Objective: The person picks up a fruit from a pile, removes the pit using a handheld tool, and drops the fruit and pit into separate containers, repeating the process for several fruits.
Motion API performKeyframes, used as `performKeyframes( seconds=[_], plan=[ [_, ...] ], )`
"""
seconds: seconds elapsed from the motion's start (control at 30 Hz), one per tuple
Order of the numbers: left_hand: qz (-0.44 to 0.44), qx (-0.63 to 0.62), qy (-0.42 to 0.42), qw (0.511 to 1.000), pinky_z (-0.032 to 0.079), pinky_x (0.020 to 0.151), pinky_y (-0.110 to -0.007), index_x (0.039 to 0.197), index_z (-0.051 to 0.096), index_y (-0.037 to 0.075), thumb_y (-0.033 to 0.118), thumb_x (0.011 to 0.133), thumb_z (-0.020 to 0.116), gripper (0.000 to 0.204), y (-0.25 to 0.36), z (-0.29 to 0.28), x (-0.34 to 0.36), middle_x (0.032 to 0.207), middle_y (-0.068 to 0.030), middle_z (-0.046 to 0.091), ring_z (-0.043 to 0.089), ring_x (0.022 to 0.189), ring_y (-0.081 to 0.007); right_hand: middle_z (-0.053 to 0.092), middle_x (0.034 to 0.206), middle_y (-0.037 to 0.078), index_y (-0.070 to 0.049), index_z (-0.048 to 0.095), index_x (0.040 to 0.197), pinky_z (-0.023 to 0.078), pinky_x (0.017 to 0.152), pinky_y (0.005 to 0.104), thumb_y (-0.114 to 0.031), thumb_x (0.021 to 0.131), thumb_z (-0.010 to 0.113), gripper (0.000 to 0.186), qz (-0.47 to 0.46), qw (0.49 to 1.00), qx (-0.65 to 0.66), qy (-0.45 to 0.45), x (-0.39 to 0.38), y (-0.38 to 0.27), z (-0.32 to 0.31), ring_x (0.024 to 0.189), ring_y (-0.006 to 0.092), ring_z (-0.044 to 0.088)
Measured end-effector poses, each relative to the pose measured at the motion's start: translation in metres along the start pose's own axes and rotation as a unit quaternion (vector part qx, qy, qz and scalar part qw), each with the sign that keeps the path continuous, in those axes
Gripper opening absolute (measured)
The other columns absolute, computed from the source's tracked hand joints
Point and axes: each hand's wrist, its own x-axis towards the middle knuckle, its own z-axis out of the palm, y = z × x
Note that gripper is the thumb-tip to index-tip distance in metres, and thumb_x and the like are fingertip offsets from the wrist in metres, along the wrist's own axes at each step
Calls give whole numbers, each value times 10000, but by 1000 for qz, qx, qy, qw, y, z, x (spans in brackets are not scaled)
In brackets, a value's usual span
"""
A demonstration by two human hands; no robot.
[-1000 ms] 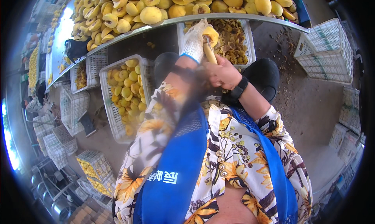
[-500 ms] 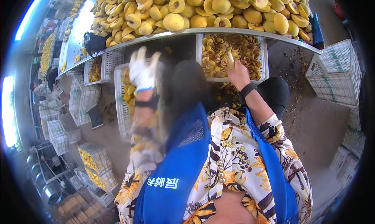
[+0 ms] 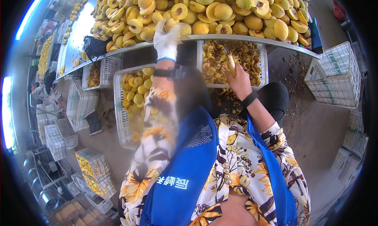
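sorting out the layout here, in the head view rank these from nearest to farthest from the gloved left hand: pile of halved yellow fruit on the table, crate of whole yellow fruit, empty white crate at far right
1. Pile of halved yellow fruit: on the table, touched by the left hand.
2. Crate of whole yellow fruit: just below that hand, under the table edge.
3. Empty white crate: far right, on the floor.

White glove [image 3: 166, 40] among yellow halved fruit [image 3: 204, 13]; blue apron [image 3: 185, 174] over floral shirt [image 3: 240, 155] (white, orange, black); white crates [image 3: 334, 76].

Halved yellow peaches [image 3: 204, 9] lie heaped on a metal table, cut faces mixed; a slim pitting tool [image 3: 230, 62] points upward over a crate of pits [image 3: 252, 62].
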Motion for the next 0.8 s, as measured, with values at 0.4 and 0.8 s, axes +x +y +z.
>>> performKeyframes(
  seconds=[0.4,0.8],
  plan=[
    [-138,-428,-161,879,475,588,-307,1100,476,60,315,863,523,351,-14,28,-80,947,-97,562,570,783,-198,548,657,227,-13,426,844,426,574,454,-171,776,580,231,-56,996,-16,-60,0,-74,-14,659,413,543],
    [-160,-317,-95,930,475,703,-268,1071,526,59,197,855,549,258,-4,48,-106,918,-54,581,566,813,-164,542,663,280,31,397,836,420,627,493,-42,716,496,172,-12,995,-36,-92,-17,-69,-14,681,452,535]
  ],
)
